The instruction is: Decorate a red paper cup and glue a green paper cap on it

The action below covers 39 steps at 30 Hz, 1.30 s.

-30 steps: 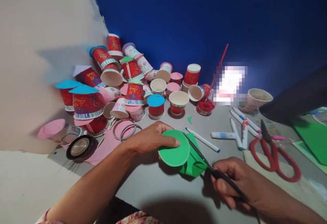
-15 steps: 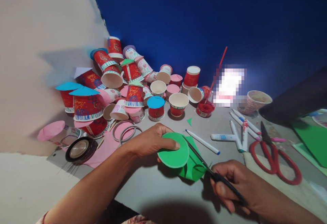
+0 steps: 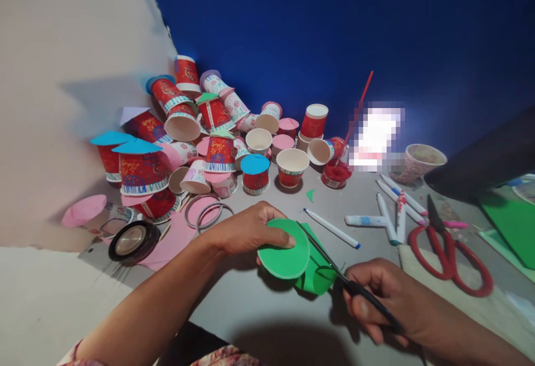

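Note:
My left hand (image 3: 259,229) grips a round green paper disc (image 3: 284,254), thumb on top and fingers beneath. Scissors with black handles (image 3: 370,299) are held in my right hand (image 3: 376,299), their blades pointing up and left to the disc's right edge. A green paper piece (image 3: 315,274) lies behind and right of the disc, partly hidden by it and the blades. Whether the blades are fully closed is hard to tell. A small green scrap (image 3: 310,195) rests on the table beyond my hands.
Decorated paper cups (image 3: 221,154) are piled at the back left. Tape rolls (image 3: 134,240) and pink paper (image 3: 178,243) lie left. Red-handled scissors (image 3: 449,260), markers (image 3: 332,227) and a glue tube (image 3: 365,221) lie right. A red paint pot (image 3: 336,175) holds a brush.
The view has shifted slightly, so the cups and table items sit a little higher. Both hands keep nearly the same hold on the disc and scissors.

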Each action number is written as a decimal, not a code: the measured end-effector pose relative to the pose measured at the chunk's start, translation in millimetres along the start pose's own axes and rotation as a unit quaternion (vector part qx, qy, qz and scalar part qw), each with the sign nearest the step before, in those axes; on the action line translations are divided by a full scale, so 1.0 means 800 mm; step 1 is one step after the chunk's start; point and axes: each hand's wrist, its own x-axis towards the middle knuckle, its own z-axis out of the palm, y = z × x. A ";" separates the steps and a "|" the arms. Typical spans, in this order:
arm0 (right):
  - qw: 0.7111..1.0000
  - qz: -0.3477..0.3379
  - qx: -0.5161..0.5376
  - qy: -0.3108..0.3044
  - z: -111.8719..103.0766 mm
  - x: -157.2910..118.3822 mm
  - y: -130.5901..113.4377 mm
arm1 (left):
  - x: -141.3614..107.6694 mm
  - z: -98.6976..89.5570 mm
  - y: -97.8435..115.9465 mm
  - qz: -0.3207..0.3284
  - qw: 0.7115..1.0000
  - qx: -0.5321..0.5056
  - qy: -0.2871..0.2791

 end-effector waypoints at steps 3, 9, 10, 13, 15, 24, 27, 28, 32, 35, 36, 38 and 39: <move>1.000 0.008 -0.002 0.003 0.001 0.000 -0.005 | 0.000 -0.001 -0.001 0.009 1.000 -0.002 -0.007; 1.000 0.016 -0.006 0.009 0.003 -0.001 -0.011 | -0.001 -0.003 -0.002 0.014 1.000 -0.021 -0.004; 1.000 0.017 -0.006 0.009 0.003 -0.001 -0.011 | -0.001 -0.002 -0.002 0.012 1.000 -0.022 -0.005; 1.000 0.027 -0.008 0.012 0.004 -0.001 -0.012 | -0.001 -0.002 -0.001 0.011 1.000 -0.023 -0.011; 0.999 0.030 -0.012 0.010 0.005 0.000 -0.012 | -0.002 -0.001 0.000 0.009 0.999 -0.026 -0.024; 1.000 0.031 -0.006 0.003 0.006 -0.003 -0.013 | -0.001 -0.002 -0.004 -0.012 0.999 -0.007 -0.052; 0.999 0.028 -0.018 0.004 0.005 -0.003 -0.014 | -0.001 -0.005 -0.005 -0.014 0.998 0.016 -0.063; 0.999 0.025 -0.021 0.007 0.004 -0.003 -0.014 | -0.001 -0.005 -0.005 -0.013 0.998 0.020 -0.066; 0.999 0.011 -0.028 0.030 0.000 -0.004 -0.014 | -0.003 -0.004 0.001 -0.010 0.997 0.003 -0.074; 0.998 -0.034 -0.030 0.052 -0.004 -0.006 -0.019 | -0.006 -0.002 0.004 0.008 0.997 -0.049 -0.054; 0.996 -0.051 -0.029 0.062 -0.005 -0.007 -0.021 | -0.007 -0.002 0.005 0.021 0.997 -0.067 -0.035; 0.993 -0.086 -0.025 0.083 -0.006 -0.009 -0.023 | -0.008 -0.001 0.004 0.055 0.993 -0.104 0.012; 0.990 -0.104 -0.024 0.093 -0.007 -0.009 -0.024 | -0.008 -0.001 0.004 0.074 0.990 -0.120 0.030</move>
